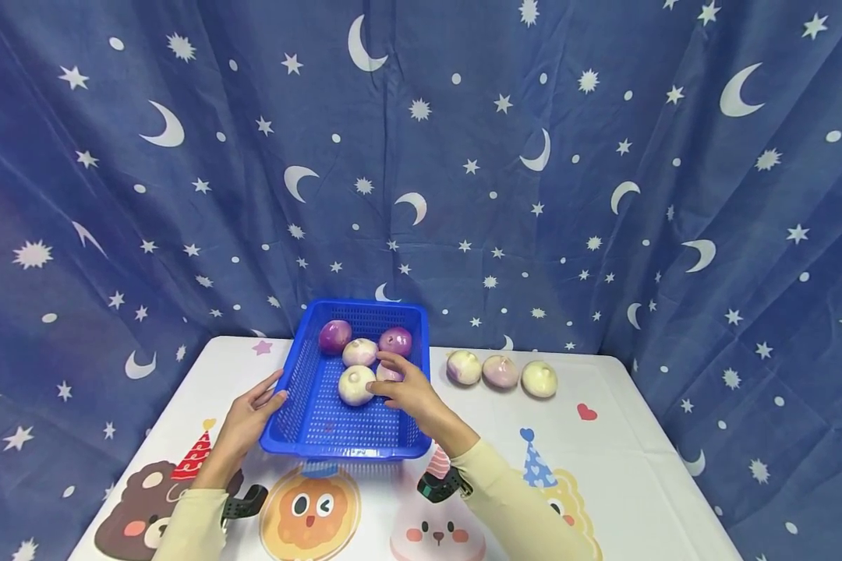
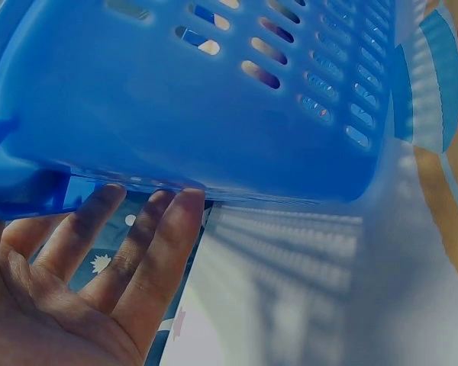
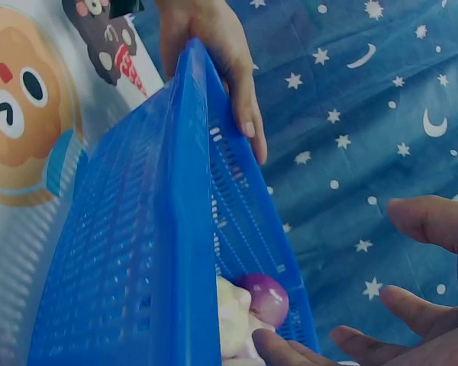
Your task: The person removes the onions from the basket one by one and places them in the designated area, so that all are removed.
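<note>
A blue perforated basket [image 1: 351,452] stands on the table with several onions inside. At its left side my left hand [image 1: 244,419] holds the rim, thumb over the edge and fingers [image 2: 156,263] against the outer wall. My right hand [image 1: 415,396] hovers over the basket's right half, fingers spread and partly bent. Its thumb tip is by a white onion [image 1: 355,386]; another pale onion [image 1: 389,372] is partly hidden beneath the hand. A purple-tinged white onion [image 1: 360,352] and two purple onions, one at left [image 1: 334,336] and one at right [image 1: 396,341], lie farther back.
Three pale onions, at left [image 1: 464,367], middle [image 1: 500,372] and right [image 1: 539,379], sit in a row right of the basket. The white tablecloth [image 1: 638,467] bears cartoon prints. A blue star-and-moon curtain [image 1: 463,195] hangs behind the table.
</note>
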The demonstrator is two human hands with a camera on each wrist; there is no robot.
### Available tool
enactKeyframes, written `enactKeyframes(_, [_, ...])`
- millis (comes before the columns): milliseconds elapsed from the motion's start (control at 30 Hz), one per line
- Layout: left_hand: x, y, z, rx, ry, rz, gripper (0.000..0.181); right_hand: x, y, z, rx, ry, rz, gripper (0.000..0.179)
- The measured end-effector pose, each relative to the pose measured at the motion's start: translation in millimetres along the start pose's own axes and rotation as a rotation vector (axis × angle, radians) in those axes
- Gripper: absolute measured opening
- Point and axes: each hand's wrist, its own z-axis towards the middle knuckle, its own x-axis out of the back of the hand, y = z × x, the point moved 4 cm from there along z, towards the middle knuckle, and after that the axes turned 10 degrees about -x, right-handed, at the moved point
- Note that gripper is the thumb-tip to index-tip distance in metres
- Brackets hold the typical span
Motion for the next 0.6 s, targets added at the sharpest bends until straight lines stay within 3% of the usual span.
enactKeyframes(267, [-0.7,0.0,-0.4,-0.005,0.002,0.001,0.063,-17,2,13.6,-0.038,-0.003,-0.065,0.066])
enactKeyframes(600, [-0.7,-0.7,-0.9,-0.005,-0.001,-0.012,0.063,-27,10,29.8,-0.147,-0.005,-0.125,0.075])
